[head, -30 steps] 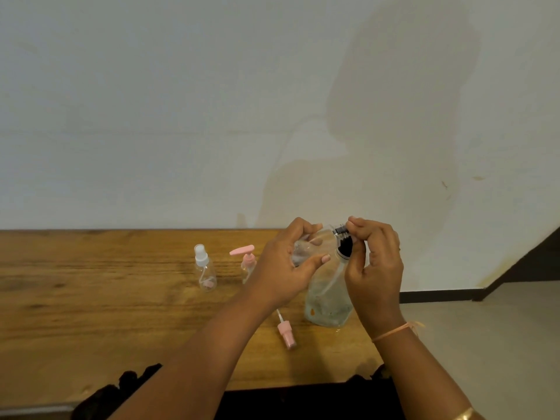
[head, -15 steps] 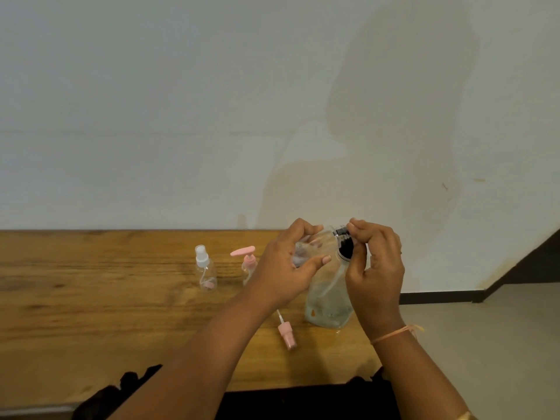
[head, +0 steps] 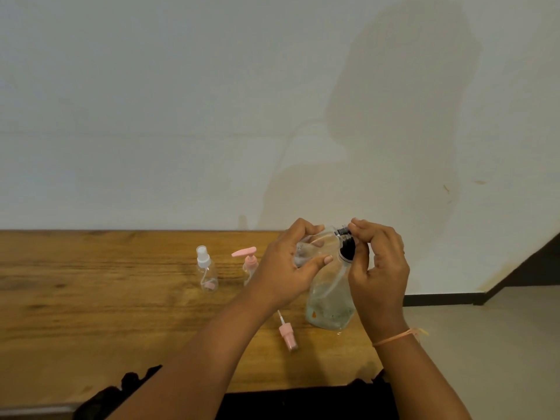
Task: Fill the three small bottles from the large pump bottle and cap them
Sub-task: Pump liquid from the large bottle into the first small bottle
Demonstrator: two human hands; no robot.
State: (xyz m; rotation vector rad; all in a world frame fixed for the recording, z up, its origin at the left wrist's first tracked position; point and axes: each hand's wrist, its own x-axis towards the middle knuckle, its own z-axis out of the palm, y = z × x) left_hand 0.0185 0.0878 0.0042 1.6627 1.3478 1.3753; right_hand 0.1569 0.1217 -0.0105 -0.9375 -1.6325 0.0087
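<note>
Both hands are up over the bench (head: 91,298). The left hand (head: 285,271) grips a small clear bottle (head: 315,248), fingers curled over the top and thumb underneath, and the bottle lies nearly on its side. Its mouth points towards the right fingers. The right hand (head: 380,268) pinches the black pump head (head: 348,253) of the large pump bottle (head: 330,307) between thumb and curled fingertips (head: 359,227). That pump head sits right at the small bottle's mouth, though whether they touch can't be made out.

The large bottle's body hangs below both sets of fingers with its base down on the bench, and there's only a little liquid low inside. There's an orange speck on its front, too blurred to read.

Out beyond the left fingers, a white-capped spray bottle (head: 206,271) stands upright, well apart. A pink-pump bottle (head: 250,263) stands just behind the left wrist. Below the left hand a loose pink spray cap (head: 286,334) lies flat with its dip tube pointing away. A peach thread band (head: 394,338) circles the right wrist.
</note>
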